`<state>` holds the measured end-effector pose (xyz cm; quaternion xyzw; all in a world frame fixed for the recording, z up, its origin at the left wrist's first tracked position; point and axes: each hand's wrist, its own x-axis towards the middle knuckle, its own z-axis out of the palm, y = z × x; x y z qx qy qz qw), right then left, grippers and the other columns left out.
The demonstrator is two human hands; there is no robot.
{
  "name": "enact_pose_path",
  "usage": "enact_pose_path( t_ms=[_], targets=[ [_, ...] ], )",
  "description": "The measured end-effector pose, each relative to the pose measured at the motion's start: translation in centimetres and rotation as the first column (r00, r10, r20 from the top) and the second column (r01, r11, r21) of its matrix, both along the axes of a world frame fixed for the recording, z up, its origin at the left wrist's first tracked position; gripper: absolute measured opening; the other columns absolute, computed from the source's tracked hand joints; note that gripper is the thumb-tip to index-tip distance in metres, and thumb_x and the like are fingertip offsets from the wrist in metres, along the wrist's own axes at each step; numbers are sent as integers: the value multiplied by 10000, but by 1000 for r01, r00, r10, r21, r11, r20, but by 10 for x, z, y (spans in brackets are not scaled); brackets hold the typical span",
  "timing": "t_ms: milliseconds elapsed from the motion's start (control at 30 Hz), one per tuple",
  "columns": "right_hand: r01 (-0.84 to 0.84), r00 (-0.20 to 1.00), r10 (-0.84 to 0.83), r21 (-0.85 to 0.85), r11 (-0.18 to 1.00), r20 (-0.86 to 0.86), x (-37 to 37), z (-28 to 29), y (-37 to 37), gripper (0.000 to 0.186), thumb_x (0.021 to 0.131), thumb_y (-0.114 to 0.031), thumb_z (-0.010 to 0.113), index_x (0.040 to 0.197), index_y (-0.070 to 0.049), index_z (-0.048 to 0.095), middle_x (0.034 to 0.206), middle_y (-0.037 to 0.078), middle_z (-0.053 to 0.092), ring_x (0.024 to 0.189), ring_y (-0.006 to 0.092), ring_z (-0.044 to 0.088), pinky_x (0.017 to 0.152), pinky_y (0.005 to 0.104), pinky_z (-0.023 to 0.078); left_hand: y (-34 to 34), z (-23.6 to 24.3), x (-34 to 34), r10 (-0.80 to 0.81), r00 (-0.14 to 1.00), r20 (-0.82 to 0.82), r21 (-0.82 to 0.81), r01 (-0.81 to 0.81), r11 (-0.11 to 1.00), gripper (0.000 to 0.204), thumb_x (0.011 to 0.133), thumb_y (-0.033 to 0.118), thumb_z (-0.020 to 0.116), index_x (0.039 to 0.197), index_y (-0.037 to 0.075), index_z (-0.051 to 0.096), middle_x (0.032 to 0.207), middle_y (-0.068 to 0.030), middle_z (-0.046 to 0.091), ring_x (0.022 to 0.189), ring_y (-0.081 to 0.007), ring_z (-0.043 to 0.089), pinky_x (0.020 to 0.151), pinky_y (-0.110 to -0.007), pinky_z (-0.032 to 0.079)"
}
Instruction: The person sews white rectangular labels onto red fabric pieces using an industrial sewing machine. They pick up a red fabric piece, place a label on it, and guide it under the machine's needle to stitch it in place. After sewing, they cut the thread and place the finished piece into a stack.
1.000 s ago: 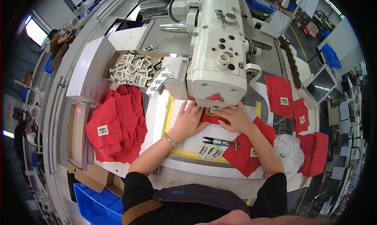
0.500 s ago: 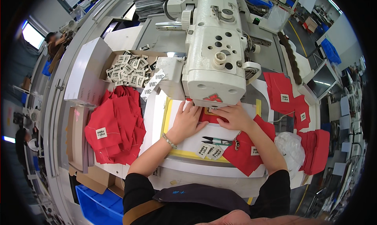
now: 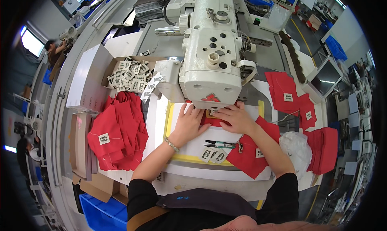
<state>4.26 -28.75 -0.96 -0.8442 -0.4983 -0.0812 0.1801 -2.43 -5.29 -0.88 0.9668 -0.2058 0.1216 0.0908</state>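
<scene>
Under the head of a white sewing machine [image 3: 211, 86], a piece of red fabric [image 3: 209, 121] lies on a white sheet bordered with yellow tape. My left hand [image 3: 186, 125] rests flat at the fabric's left side, fingers spread toward the machine. My right hand [image 3: 235, 120] lies over its right side, fingers stretched out. A small pale label [image 3: 213, 111] shows partly between the hands, beneath the machine head; the needle area is hidden. Just below my right hand are thread snips [image 3: 219, 144], several loose white labels [image 3: 213, 153] and another red fabric piece [image 3: 248, 154].
To the left stand a heap of red pieces [image 3: 119, 136], a box of labels [image 3: 151, 58] and a tall white carton [image 3: 89, 78]. On the right are labelled red pieces [image 3: 282, 90], a clear plastic bag [image 3: 296, 148], a red stack [image 3: 324, 150] and a screen [image 3: 326, 80].
The view has shifted slightly, so the machine appears a little farther left. Both hands stay on the red fabric, with my right hand and its thumb moved slightly inward.
</scene>
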Motion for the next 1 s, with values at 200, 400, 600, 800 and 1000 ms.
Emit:
enact_pose_path(
  t_ms=[200,400,600,800,1000],
  targets=[
    [7,999,-8,16,1000,32,1,-1,-2,365,789,-253,658,1149,-195,669,1184,-37,641,1103,197,528,872,450,349,6,1,4,-35,999,29,-37,36,999,616,857,466,610,1251,-5,568,1180,-117,574,1196,-271,462,1066,-500,276],
    [14,1000,-14,26,1000,-3,14,0,-3,329,780,-236,657,1105,-190,677,1127,-24,656,1101,222,525,877,454,346,7,2,18,-7,998,-66,-65,2,998,534,860,453,609,1170,19,626,1109,-154,593,1028,-294,556,927,-475,371],
    [20,1000,-20,13,1000,11,23,1,-5,329,784,-236,635,1109,-199,662,1089,-4,654,1115,245,512,882,470,342,9,-3,25,22,989,-148,-53,-31,998,498,865,415,618,1175,26,619,1172,-178,604,1152,-346,516,1004,-559,303],
    [17,999,-18,-21,1000,-33,20,3,-5,341,793,-244,627,1131,-206,653,1090,8,651,1117,251,511,894,481,341,11,-5,23,-3,1000,29,-27,4,1000,481,877,428,597,1124,20,656,1121,-179,601,1048,-326,578,974,-500,349],
    [52,996,-50,-25,998,68,16,-4,-6,338,827,-283,629,1149,-182,655,1140,-3,652,1110,229,517,892,477,346,10,-2,22,10,995,-95,-89,-18,996,483,872,400,617,1183,31,628,1220,-173,575,1179,-346,501,1018,-567,299]
  ],
)
